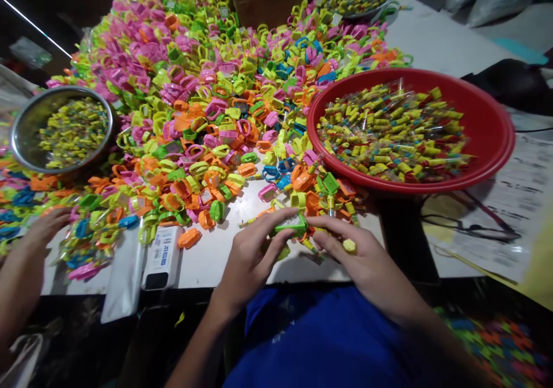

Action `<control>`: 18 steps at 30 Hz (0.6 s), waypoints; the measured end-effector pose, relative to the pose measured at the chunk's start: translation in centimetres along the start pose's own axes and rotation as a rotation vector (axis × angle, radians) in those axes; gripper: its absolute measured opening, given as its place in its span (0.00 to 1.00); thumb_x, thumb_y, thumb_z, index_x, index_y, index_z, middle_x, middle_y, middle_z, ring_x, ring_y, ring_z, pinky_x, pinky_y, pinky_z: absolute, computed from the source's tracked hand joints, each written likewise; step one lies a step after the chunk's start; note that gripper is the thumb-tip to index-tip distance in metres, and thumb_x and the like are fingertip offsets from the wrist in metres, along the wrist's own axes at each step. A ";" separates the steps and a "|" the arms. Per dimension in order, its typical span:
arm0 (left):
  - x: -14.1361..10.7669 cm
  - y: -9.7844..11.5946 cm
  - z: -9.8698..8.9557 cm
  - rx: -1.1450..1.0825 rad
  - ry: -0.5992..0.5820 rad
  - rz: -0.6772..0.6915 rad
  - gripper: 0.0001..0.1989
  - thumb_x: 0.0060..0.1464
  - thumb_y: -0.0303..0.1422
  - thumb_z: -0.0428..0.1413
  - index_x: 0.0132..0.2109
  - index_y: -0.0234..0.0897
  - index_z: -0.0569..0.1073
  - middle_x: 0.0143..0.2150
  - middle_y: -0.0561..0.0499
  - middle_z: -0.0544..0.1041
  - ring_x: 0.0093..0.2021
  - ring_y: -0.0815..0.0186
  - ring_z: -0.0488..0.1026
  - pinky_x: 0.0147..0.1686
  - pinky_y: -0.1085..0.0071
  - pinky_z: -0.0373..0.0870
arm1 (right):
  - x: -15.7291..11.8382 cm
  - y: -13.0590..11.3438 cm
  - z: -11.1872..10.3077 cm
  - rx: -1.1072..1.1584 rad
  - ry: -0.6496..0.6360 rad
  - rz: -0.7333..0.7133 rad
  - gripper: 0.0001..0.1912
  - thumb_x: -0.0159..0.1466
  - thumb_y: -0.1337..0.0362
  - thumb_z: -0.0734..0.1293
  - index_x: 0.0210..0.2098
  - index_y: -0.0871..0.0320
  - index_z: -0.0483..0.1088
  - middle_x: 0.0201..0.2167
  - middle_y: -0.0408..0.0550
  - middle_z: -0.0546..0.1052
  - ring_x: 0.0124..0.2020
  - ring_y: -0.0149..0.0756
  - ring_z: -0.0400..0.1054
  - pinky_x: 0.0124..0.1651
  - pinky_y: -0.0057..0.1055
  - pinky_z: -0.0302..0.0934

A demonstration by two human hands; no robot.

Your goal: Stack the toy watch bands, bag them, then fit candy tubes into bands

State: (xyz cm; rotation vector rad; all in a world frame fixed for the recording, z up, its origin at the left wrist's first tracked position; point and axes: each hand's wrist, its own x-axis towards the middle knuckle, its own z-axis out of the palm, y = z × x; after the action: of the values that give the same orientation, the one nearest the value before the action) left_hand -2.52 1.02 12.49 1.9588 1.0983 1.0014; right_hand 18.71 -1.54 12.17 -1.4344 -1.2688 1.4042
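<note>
A green plastic toy watch (292, 224) with a pale inside is pinched between the thumb and fingers of my left hand (257, 248). My right hand (352, 250) meets it from the other side, its index fingertip at the watch's edge. The end of a small yellow-wrapped piece (349, 246) pokes out of my curled right hand; the rest of it is hidden. Under and just beyond my hands lie more toy watches, among them a green one (328, 183) and an orange one (302, 178), with a few yellow-wrapped pieces.
A large heap of bright toy watches (185, 100) covers the table's middle. A red basin (492, 134) of yellow-wrapped pieces stands right, a metal bowl (17, 132) left. Glasses (470, 227) lie on papers; a white box (162, 258) sits near the edge. Another person's hand (47, 227) reaches in.
</note>
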 end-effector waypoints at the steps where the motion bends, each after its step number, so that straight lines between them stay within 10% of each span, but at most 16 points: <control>1: -0.1 -0.1 0.1 0.018 0.001 0.021 0.15 0.73 0.36 0.57 0.63 0.43 0.78 0.57 0.45 0.85 0.51 0.60 0.84 0.48 0.66 0.82 | 0.2 0.3 0.1 -0.036 0.015 -0.025 0.24 0.69 0.43 0.69 0.56 0.50 0.81 0.59 0.54 0.81 0.61 0.53 0.73 0.66 0.51 0.65; 8: -0.8 -1.9 1.0 -0.039 -0.005 -0.033 0.14 0.72 0.38 0.57 0.60 0.43 0.79 0.56 0.45 0.85 0.51 0.59 0.85 0.51 0.63 0.82 | 2.2 2.7 1.1 -0.051 0.032 -0.133 0.19 0.70 0.45 0.69 0.46 0.53 0.82 0.49 0.53 0.84 0.52 0.50 0.77 0.59 0.47 0.71; 12: -0.6 -3.3 1.8 -0.380 0.179 -0.393 0.16 0.71 0.46 0.58 0.56 0.43 0.79 0.39 0.50 0.85 0.38 0.63 0.84 0.37 0.71 0.81 | 3.6 2.5 0.6 0.075 -0.014 -0.015 0.24 0.68 0.45 0.71 0.52 0.56 0.82 0.37 0.51 0.84 0.37 0.44 0.78 0.39 0.38 0.75; 18: 0.2 -4.0 1.5 -0.932 0.465 -0.767 0.22 0.71 0.46 0.55 0.60 0.35 0.77 0.48 0.43 0.85 0.40 0.65 0.84 0.40 0.71 0.81 | 3.1 0.9 -0.4 0.231 0.203 -0.086 0.41 0.66 0.45 0.72 0.73 0.56 0.65 0.60 0.61 0.79 0.42 0.42 0.79 0.31 0.33 0.74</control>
State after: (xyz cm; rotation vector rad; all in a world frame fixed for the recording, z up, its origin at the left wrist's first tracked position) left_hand -2.66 2.61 8.46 0.5026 1.1638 1.2139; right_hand 18.93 1.27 10.64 -1.3117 -0.9946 1.2673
